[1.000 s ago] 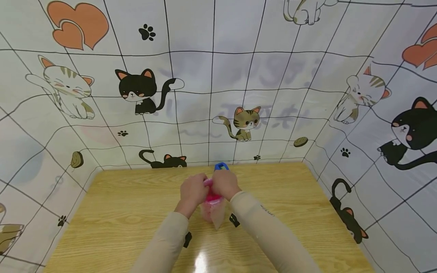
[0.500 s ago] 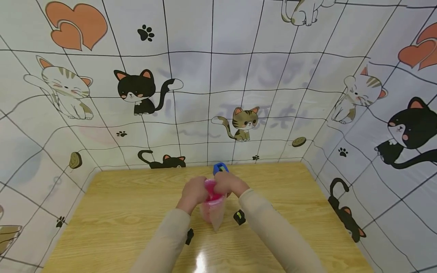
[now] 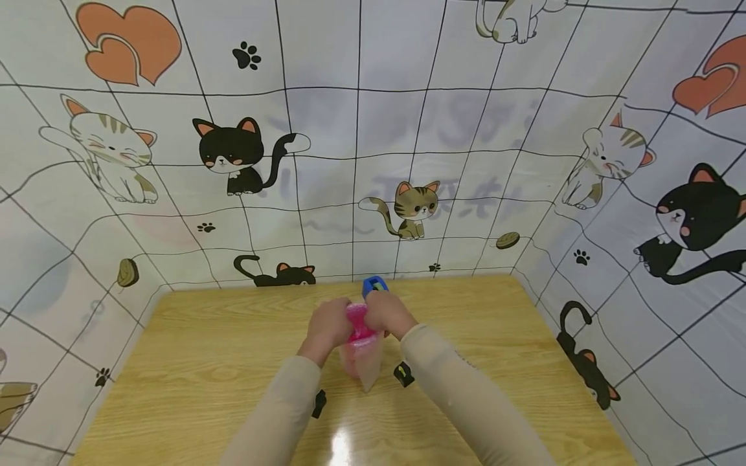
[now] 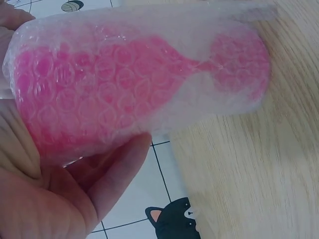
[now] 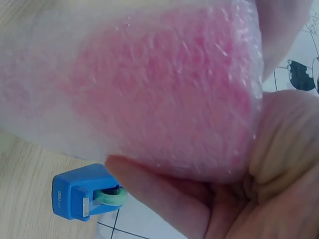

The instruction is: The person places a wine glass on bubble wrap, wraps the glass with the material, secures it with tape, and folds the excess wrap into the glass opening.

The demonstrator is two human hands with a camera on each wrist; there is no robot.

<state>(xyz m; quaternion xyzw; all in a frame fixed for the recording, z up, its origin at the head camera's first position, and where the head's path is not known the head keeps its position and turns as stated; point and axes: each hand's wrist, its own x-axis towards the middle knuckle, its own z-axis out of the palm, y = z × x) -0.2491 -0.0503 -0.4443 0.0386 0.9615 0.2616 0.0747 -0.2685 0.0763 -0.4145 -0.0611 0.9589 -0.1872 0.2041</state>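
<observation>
A pink goblet (image 3: pixel 359 329) is wrapped in bubble wrap (image 4: pixel 189 107), and its wide bowl, thin stem and round foot show through the film in the left wrist view. My left hand (image 3: pixel 329 325) grips the wrapped bowl from the left. From the right, my right hand (image 3: pixel 392 314) holds the same end, its thumb (image 5: pixel 154 191) lying along the wrap. A loose pointed corner of the wrap hangs toward me in the head view. Most of the fingers are hidden behind the bundle.
Just beyond my right hand, a blue tape dispenser (image 3: pixel 374 285) with a green roll stands on the wooden table (image 3: pixel 233 362). Cloth walls (image 3: pixel 326 142) printed with cats and grid lines enclose the table at the back and both sides. Black pieces (image 3: pixel 403 373) sit by my wrists.
My right hand has shifted from over the top of the wrapped goblet to its right side, uncovering more pink and more of the tape dispenser. The left hand has barely moved.
</observation>
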